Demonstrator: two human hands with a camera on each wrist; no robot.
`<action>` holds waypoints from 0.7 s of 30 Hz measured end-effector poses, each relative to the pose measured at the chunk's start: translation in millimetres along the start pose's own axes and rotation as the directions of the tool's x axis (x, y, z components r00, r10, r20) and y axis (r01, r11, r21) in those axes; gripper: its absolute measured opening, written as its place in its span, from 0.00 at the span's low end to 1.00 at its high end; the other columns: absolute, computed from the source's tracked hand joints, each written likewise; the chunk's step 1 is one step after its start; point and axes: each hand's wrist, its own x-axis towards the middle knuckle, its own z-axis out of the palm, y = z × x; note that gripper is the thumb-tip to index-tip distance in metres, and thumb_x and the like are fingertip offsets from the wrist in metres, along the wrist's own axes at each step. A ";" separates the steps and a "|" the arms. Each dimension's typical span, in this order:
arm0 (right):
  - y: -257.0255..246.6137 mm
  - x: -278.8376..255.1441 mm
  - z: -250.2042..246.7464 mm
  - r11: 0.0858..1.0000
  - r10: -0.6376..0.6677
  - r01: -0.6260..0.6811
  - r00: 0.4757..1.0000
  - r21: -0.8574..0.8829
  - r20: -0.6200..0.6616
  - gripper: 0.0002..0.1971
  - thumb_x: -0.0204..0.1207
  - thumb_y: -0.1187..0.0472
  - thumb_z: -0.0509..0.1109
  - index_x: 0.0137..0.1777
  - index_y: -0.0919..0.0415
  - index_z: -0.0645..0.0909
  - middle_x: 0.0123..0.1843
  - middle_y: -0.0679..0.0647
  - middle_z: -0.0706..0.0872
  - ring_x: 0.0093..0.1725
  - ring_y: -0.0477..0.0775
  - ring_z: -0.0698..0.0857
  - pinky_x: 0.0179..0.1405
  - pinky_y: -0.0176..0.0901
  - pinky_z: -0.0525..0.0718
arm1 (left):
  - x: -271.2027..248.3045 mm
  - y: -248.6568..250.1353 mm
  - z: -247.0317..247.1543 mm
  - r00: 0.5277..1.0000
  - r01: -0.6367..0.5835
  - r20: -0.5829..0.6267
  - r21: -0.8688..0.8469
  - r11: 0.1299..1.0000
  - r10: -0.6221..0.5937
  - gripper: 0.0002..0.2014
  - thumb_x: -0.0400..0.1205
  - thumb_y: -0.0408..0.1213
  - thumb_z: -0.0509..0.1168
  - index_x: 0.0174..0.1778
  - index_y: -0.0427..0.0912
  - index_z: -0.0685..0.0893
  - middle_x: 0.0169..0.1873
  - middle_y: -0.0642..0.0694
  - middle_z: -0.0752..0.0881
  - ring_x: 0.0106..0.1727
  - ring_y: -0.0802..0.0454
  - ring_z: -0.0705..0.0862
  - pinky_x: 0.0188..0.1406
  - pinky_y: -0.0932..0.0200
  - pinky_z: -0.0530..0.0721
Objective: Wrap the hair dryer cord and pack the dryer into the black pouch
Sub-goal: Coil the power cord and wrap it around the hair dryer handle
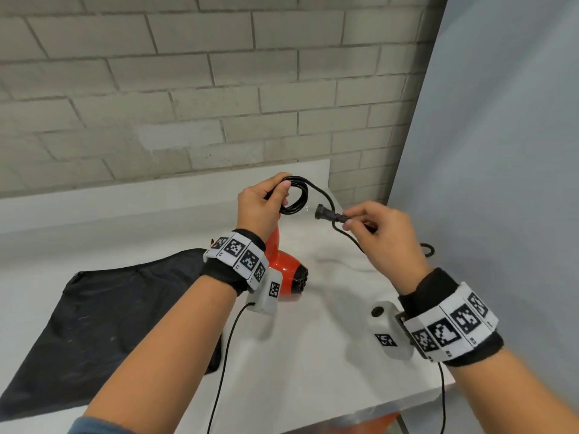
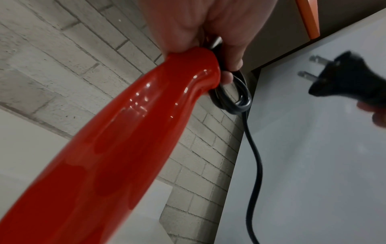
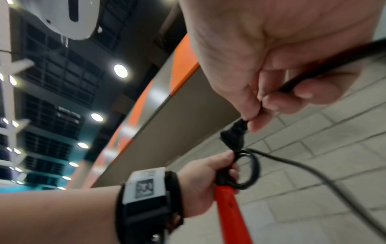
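Dryer [image 1: 283,261] handle and coiled cord [image 1: 296,195] gripped by left hand [image 1: 260,208]; right hand [image 1: 382,233], at 3 o'clock, pinches plug [image 1: 329,213]

Count check: one red hair dryer [image 1: 283,267], hanging below the left hand [image 1: 258,208] that grips its handle end. One black cord [image 1: 296,195], coiled in loops at that left hand; how many loops, I cannot tell. One plug [image 1: 326,213], pinched by the right hand [image 1: 383,236], and in the left wrist view it shows two flat prongs [image 2: 309,67]. One black pouch [image 1: 109,311], lying flat beneath the left forearm. Two hands up, then, and two marker-patterned wristbands, one on each wrist [image 1: 239,260]. Two small white camera units too, one under each wrist [image 1: 390,332]. One white table [image 1: 313,371] underneath both hands.
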 end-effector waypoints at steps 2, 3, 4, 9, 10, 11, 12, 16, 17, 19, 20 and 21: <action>-6.0 5.3 7.2 1.000 -0.019 0.020 0.999 -0.014 0.036 0.06 0.75 0.65 0.68 0.48 0.58 0.85 0.39 0.47 0.87 0.38 0.48 0.84 0.33 0.23 0.77 | 1.3 2.1 2.1 1.000 0.013 -0.002 0.004 1.000 -0.013 0.12 0.80 0.32 0.63 0.58 0.39 0.84 0.27 0.50 0.82 0.25 0.68 0.80 0.31 0.74 0.80; -7.4 9.2 12.7 0.999 -0.023 0.025 0.999 -0.025 0.046 0.06 0.75 0.65 0.68 0.48 0.59 0.85 0.41 0.51 0.88 0.41 0.50 0.85 0.34 0.23 0.77 | 1.7 2.9 2.2 1.000 0.014 0.002 0.012 1.000 -0.014 0.12 0.80 0.33 0.63 0.57 0.41 0.84 0.29 0.51 0.83 0.27 0.69 0.81 0.30 0.74 0.80; -8.3 12.7 18.2 0.999 -0.024 0.026 0.999 -0.039 0.049 0.06 0.75 0.65 0.67 0.47 0.60 0.85 0.42 0.53 0.89 0.42 0.51 0.85 0.34 0.22 0.76 | 1.8 3.4 2.2 1.000 0.016 0.008 0.019 1.000 -0.016 0.11 0.80 0.33 0.64 0.57 0.44 0.84 0.32 0.51 0.85 0.30 0.69 0.82 0.30 0.73 0.80; -11.3 25.9 29.7 0.999 -0.020 0.019 1.000 -0.036 -0.014 0.05 0.75 0.63 0.66 0.43 0.64 0.83 0.40 0.57 0.89 0.39 0.54 0.85 0.34 0.32 0.79 | 1.0 6.0 3.9 1.000 -0.021 0.017 0.056 0.998 0.021 0.10 0.79 0.32 0.64 0.55 0.39 0.86 0.45 0.48 0.86 0.41 0.71 0.83 0.37 0.82 0.78; -13.4 27.7 32.9 0.999 -0.033 0.032 0.999 -0.021 -0.021 0.05 0.75 0.63 0.67 0.43 0.64 0.83 0.40 0.58 0.89 0.40 0.55 0.86 0.36 0.36 0.79 | 2.3 6.2 3.4 0.999 -0.049 0.024 0.086 0.995 0.047 0.10 0.79 0.32 0.64 0.54 0.37 0.86 0.46 0.48 0.85 0.42 0.72 0.82 0.41 0.84 0.76; -15.3 28.1 36.5 0.999 -0.051 0.051 0.999 -0.006 -0.015 0.05 0.74 0.64 0.67 0.42 0.65 0.83 0.40 0.59 0.89 0.40 0.55 0.86 0.38 0.37 0.79 | 3.4 5.6 3.4 0.997 -0.066 0.036 0.099 0.993 0.063 0.10 0.79 0.31 0.64 0.54 0.36 0.86 0.48 0.46 0.85 0.44 0.71 0.82 0.44 0.84 0.75; -17.5 28.6 40.9 0.997 -0.073 0.073 0.997 0.001 -0.003 0.05 0.74 0.64 0.67 0.41 0.64 0.83 0.40 0.58 0.89 0.40 0.56 0.85 0.39 0.39 0.80 | 4.9 5.4 3.4 0.997 -0.070 0.050 0.098 0.993 0.065 0.10 0.79 0.31 0.64 0.54 0.35 0.86 0.48 0.45 0.85 0.44 0.70 0.81 0.45 0.84 0.74; -18.2 32.8 56.6 0.998 -0.056 0.056 0.998 -0.007 -0.016 0.03 0.73 0.64 0.67 0.40 0.62 0.80 0.33 0.51 0.83 0.35 0.53 0.82 0.39 0.48 0.84 | 7.1 3.4 2.3 0.994 -0.079 0.084 0.080 0.994 0.073 0.10 0.78 0.30 0.64 0.53 0.36 0.86 0.46 0.46 0.84 0.40 0.76 0.81 0.43 0.82 0.76; -17.8 36.0 59.6 0.999 -0.044 0.043 0.999 -0.010 -0.030 0.02 0.73 0.64 0.67 0.40 0.61 0.78 0.30 0.49 0.80 0.33 0.52 0.81 0.38 0.48 0.83 | 8.9 2.1 0.6 0.993 -0.086 0.088 0.083 0.993 0.078 0.10 0.78 0.30 0.64 0.53 0.36 0.86 0.45 0.47 0.84 0.40 0.77 0.81 0.44 0.82 0.76; -16.4 42.5 63.8 1.000 -0.026 0.026 0.998 -0.010 -0.054 0.03 0.73 0.63 0.67 0.41 0.59 0.74 0.28 0.46 0.76 0.29 0.50 0.77 0.33 0.48 0.81 | 10.1 -0.1 -2.6 0.991 -0.101 0.098 0.090 0.991 0.092 0.10 0.78 0.30 0.65 0.53 0.37 0.87 0.44 0.50 0.84 0.42 0.77 0.81 0.47 0.82 0.75; -16.1 46.9 66.5 1.000 -0.014 0.013 0.998 -0.005 -0.067 0.04 0.73 0.62 0.67 0.43 0.59 0.73 0.27 0.47 0.75 0.27 0.49 0.76 0.29 0.46 0.79 | 10.7 -1.0 -4.3 0.990 -0.105 0.102 0.088 0.991 0.096 0.10 0.78 0.30 0.65 0.53 0.37 0.87 0.44 0.51 0.84 0.43 0.78 0.80 0.48 0.82 0.75; -15.6 50.8 69.1 1.000 0.005 -0.005 0.997 0.003 -0.078 0.06 0.74 0.62 0.67 0.45 0.59 0.71 0.27 0.47 0.74 0.25 0.48 0.74 0.25 0.44 0.76 | 10.1 -1.6 -5.4 0.990 -0.106 0.104 0.080 0.991 0.097 0.10 0.78 0.30 0.65 0.53 0.37 0.86 0.43 0.53 0.84 0.43 0.78 0.80 0.48 0.82 0.75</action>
